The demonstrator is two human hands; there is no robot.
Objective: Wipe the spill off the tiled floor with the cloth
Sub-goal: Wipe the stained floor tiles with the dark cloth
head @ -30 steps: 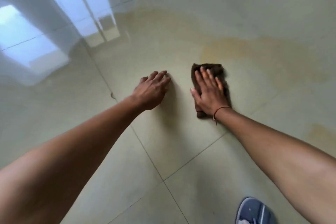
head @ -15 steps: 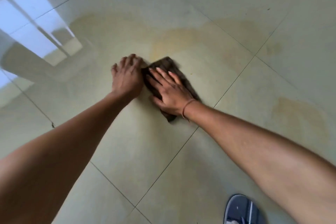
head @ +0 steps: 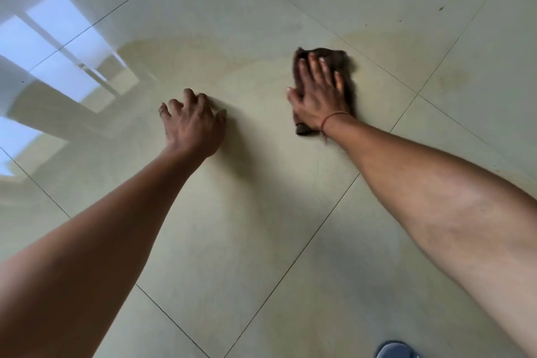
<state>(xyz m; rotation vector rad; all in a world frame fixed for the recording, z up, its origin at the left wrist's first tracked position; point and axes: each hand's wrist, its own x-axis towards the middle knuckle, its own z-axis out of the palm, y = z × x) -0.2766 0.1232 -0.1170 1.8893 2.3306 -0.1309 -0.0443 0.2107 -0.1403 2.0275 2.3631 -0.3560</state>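
A dark brown cloth (head: 345,62) lies flat on the pale glossy tiled floor (head: 261,227). My right hand (head: 318,96) presses on it with fingers spread, a thin cord around the wrist. A faint yellowish spill (head: 203,49) arcs across the tiles beyond both hands, with a further patch (head: 453,77) to the right of the cloth. My left hand (head: 193,122) rests on the bare floor to the left of the cloth, fingers bent and apart, holding nothing.
Bright window reflections (head: 58,46) shine on the tiles at the left. A blue slipper (head: 396,350) shows at the bottom edge. Dark grout lines (head: 319,229) cross the floor diagonally.
My right hand has slid the cloth to the right, away from my left hand, which it was touching half a second ago. The view has shifted too.
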